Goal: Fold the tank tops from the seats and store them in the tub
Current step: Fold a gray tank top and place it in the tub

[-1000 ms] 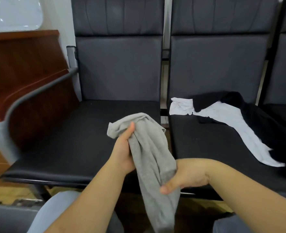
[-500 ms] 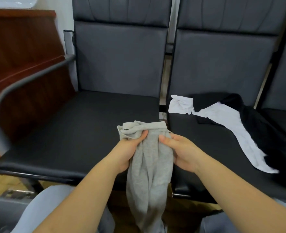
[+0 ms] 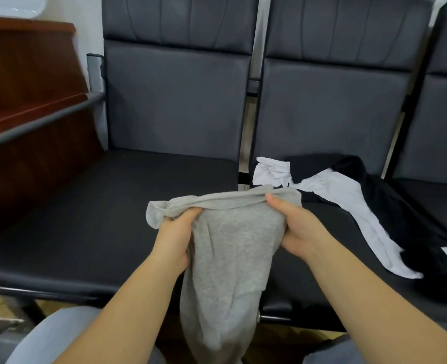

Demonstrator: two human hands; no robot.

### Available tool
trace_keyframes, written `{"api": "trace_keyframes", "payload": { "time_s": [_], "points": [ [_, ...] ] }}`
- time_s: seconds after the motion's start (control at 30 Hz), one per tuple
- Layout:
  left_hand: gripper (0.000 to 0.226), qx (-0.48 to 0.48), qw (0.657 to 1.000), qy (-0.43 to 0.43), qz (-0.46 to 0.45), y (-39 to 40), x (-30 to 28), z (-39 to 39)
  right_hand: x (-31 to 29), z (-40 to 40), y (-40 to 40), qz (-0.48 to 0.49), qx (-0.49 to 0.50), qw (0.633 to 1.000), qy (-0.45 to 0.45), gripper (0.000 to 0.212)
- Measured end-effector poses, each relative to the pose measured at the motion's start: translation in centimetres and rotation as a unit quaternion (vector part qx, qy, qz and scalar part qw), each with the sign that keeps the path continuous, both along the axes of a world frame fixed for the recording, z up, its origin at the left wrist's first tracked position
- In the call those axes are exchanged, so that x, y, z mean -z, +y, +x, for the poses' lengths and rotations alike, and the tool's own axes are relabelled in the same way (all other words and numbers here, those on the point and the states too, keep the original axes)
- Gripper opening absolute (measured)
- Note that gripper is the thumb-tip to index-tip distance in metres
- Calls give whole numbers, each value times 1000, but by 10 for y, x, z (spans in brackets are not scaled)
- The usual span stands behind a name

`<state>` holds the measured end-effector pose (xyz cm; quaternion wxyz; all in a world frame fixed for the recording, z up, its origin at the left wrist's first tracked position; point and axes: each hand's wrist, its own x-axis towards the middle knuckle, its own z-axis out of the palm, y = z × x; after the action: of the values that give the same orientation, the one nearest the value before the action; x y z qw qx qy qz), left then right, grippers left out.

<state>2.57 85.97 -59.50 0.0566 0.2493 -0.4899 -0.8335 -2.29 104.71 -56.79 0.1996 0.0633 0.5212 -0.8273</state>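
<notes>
Here, left hand (image 3: 174, 239) and right hand (image 3: 294, 228), each grip tight on the gray tank top (image 3: 230, 248), bunched, over the seats (image 3: 107, 206).

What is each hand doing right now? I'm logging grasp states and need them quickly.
Left hand: closed, gripping the top edge of the gray tank top.
Right hand: closed, gripping the same top edge.

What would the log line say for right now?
stage: spreading top | left hand: grips gray tank top | right hand: grips it too | white top, black top: on seat | tub: unseen
</notes>
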Motion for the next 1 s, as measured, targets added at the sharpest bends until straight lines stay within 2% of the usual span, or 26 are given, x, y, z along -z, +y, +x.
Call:
{"api": "trace_keyframes", "payload": {
  "time_s": [0.07, 0.27, 0.43, 0.53, 0.6, 0.73, 0.8, 0.87, 0.93, 1.0],
  "points": [
    [14, -20, 1000, -16, 8, 2, -2, -1, -2, -4, 3, -8, 26, 1000, 7, 34],
    [25, -73, 995, -55, 41, -6, -4, -1, -6, -14, 14, -11, 99, 995, 10, 41],
    [17, 8, 992, -92, 83, -4, -4, 4, 0, -17, 14, -1, 137, 991, -6, 51],
    [37, 153, 983, -48, 90, 1, 1, 8, 3, -14, 4, 2, 82, 996, 40, 40],
    [52, 223, 971, -19, 83, 9, 3, 11, 5, -8, -4, 12, 4, 997, 78, 34],
    [52, 316, 946, 41, -63, 25, 5, 16, 5, 8, -17, 47, -135, 982, 122, 31],
    [43, 305, 944, 40, -118, 26, 9, 14, 5, 12, -19, 81, -148, 974, 153, 27],
    [33, 281, 951, 29, -125, 25, 11, 11, 6, 11, -20, 131, -89, 970, 186, 22],
    [30, 252, 964, 26, -74, 25, 6, 11, 9, 9, -19, 202, -6, 959, 200, 27],
    [32, 218, 975, 33, -9, 24, -2, 12, 13, 13, -20, 207, -36, 962, 176, 43]
  ]
}}
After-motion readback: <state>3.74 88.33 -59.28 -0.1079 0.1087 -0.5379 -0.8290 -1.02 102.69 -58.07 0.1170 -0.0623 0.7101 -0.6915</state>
